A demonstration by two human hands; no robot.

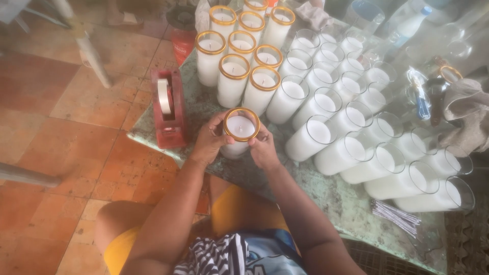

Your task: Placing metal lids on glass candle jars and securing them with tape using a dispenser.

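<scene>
A glass candle jar (239,127) filled with white wax and ringed at the rim with a gold band stands on the table edge, held between both hands. My left hand (210,141) wraps its left side. My right hand (264,149) cups its right side, fingers near the rim. Just behind it stand several more gold-rimmed candle jars (243,61) in a cluster.
A red tape dispenser (167,108) with a white roll sits left of the hands at the edge of the green stone table (336,196). Several plain-rimmed wax-filled jars (351,122) fill the right side. A bundle of thin wicks (396,216) lies lower right; cloths and bottles lie far right.
</scene>
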